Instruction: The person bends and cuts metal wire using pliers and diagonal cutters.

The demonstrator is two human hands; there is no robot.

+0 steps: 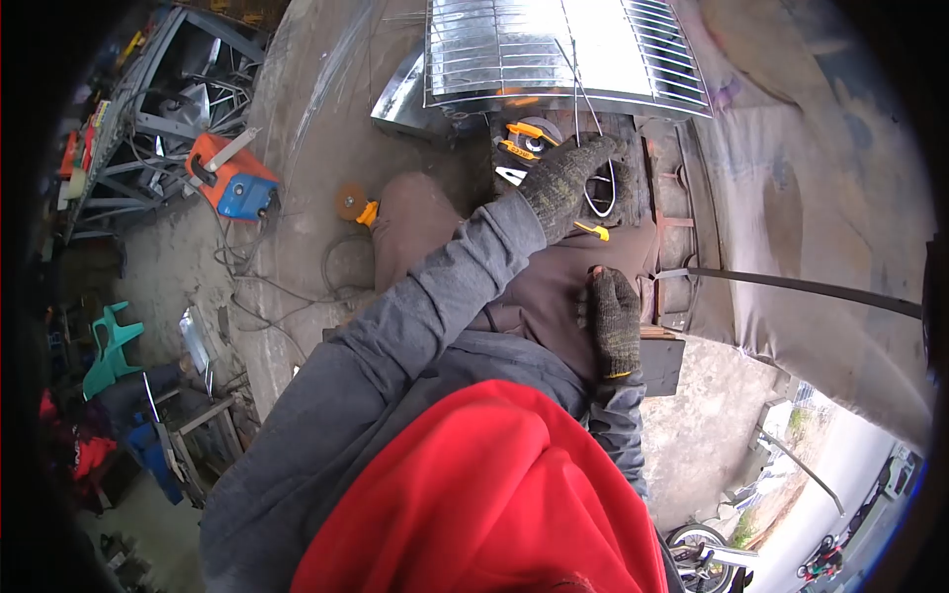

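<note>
Head view, looking down past a red hood (pixel 484 494) and grey sleeves. Left hand (pixel 571 178), in a dark knit glove, is reached forward with its grip clamped on a thin wire (pixel 576 89); the wire runs up from the fingers across the front edge of a metal wire grille (pixel 554 49), and a loop of it hangs just below the hand. Right hand (pixel 615 321), gloved the same, lies flat with fingers together on the person's dark trouser leg, holding nothing, close to a rusty metal frame (pixel 672 217). A yellow-and-black power tool (pixel 529 143) sits just beside the left hand, under the grille's front edge. A flat dark metal strip (pixel 791 287) runs from the frame out to the right. On the concrete floor to the left: an orange-and-blue welding machine (pixel 232 178), well apart from both hands, with cables trailing from it, and a small grinder with an orange disc (pixel 351 203) near the knee. A green plastic chair (pixel 111 346) stands at the far left.
</note>
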